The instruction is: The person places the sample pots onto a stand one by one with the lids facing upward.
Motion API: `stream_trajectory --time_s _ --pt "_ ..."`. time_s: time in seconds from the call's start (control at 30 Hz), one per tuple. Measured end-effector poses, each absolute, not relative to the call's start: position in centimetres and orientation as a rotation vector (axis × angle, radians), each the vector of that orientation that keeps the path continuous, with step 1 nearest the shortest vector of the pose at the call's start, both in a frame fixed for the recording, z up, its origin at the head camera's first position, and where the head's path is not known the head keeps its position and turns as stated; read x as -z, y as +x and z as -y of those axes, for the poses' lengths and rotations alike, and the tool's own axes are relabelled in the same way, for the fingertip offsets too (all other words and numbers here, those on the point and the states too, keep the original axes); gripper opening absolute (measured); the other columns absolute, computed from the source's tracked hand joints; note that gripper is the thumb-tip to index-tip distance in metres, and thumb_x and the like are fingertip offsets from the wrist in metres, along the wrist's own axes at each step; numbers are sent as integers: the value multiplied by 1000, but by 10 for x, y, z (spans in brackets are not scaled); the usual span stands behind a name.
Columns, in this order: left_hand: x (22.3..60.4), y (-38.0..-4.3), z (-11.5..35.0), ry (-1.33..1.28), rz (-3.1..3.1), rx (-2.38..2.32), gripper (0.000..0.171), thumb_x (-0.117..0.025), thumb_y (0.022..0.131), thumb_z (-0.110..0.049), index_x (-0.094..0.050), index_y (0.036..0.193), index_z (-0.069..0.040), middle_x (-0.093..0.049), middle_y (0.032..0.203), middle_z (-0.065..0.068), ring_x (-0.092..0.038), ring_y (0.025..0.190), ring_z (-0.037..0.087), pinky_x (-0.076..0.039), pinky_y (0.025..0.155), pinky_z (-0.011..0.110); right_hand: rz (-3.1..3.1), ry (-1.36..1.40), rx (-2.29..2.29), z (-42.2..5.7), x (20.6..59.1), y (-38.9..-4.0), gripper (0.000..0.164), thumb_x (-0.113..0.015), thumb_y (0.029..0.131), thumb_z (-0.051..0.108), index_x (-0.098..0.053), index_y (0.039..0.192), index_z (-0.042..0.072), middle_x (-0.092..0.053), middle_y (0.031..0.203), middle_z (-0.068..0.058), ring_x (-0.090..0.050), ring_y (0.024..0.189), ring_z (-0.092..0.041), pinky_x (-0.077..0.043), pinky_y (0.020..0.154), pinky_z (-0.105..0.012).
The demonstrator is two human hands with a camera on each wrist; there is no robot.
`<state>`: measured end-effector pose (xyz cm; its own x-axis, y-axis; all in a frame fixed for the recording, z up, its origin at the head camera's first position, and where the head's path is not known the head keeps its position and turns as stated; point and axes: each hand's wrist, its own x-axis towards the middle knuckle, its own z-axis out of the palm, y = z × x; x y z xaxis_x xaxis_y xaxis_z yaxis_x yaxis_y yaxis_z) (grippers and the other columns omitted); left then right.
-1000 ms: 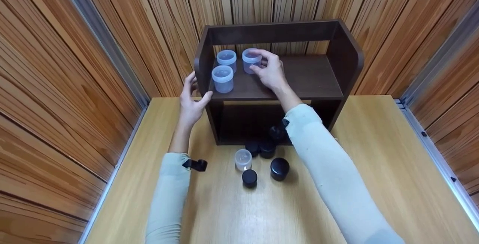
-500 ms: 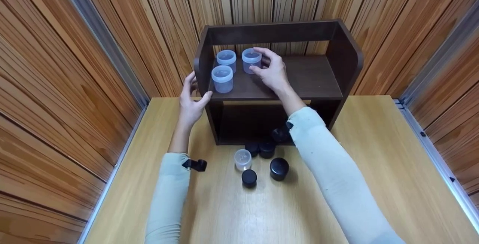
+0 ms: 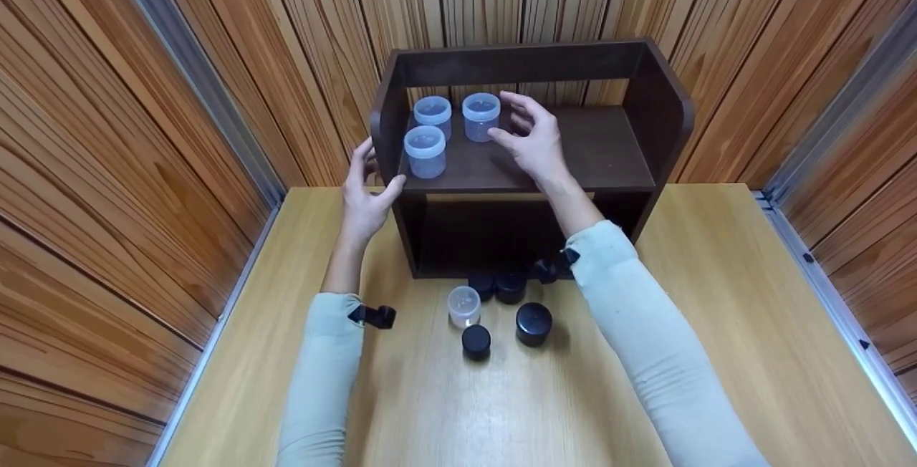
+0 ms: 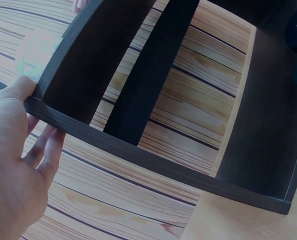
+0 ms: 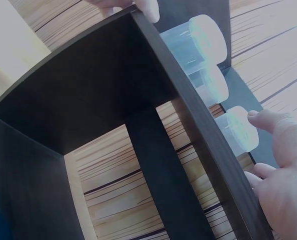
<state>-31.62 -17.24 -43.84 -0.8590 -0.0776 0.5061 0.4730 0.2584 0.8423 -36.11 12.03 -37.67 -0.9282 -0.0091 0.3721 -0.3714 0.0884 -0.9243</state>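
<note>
A dark brown two-tier shelf (image 3: 573, 159) stands on the wooden table. My left hand (image 3: 367, 202) grips its left side panel, thumb at the front edge and fingers round the outer side. Three translucent plastic jars with pale rims stand upright on the upper board: a front left jar (image 3: 425, 153), a back left jar (image 3: 433, 119) and a third jar (image 3: 481, 119) to their right. Just right of that third jar is my right hand (image 3: 536, 139), fingers apart and holding nothing. In the right wrist view its thumb tip lies close by the jar's rim.
On the table before the shelf stand another translucent jar (image 3: 464, 308), a small black-topped jar (image 3: 476, 342) and a larger black jar (image 3: 534, 324). More black jars (image 3: 510, 286) sit at the shelf's lower front edge. Wood-panelled walls (image 3: 143, 166) enclose the table.
My right hand has let go of the third jar and drawn back to the right. The jar stays where it was, and my left hand keeps its hold on the shelf.
</note>
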Motion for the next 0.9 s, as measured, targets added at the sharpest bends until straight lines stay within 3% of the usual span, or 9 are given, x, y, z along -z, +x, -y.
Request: stream_trajectory --time_s 0.23,0.43,0.67,0.9 --pt "438 -317 172 -365 2061 1633 69 -79 95 -3 -54 159 -5 -66 151 24 -66 128 38 -54 68 16 2042 422 -1975 -129 377 -352 66 -80 95 -10 -58 157 -8 -55 168 -29 -51 160 -46 -41 136 -48" --pt "438 -318 172 -364 2070 1632 69 -79 95 -5 -54 159 -5 -66 150 24 -65 126 37 -54 66 16 2043 444 -1954 -136 379 -339 66 -81 96 -8 -58 158 -7 -58 165 -28 -54 156 -45 -45 133 -47" --pt "438 -320 172 -362 2082 1637 69 -79 96 -5 -53 160 -6 -65 151 23 -63 127 38 -54 64 16 1999 481 -2023 -145 380 -322 68 -82 95 -7 -57 159 -5 -59 164 -28 -55 154 -53 -46 131 -57" --pt "438 -317 171 -344 2093 1630 69 -79 97 -5 -53 161 -7 -65 153 22 -64 128 35 -54 67 16 2012 515 -2085 -151 382 -303 67 -80 98 -6 -56 161 -4 -57 166 -26 -51 159 -50 -45 131 -62"
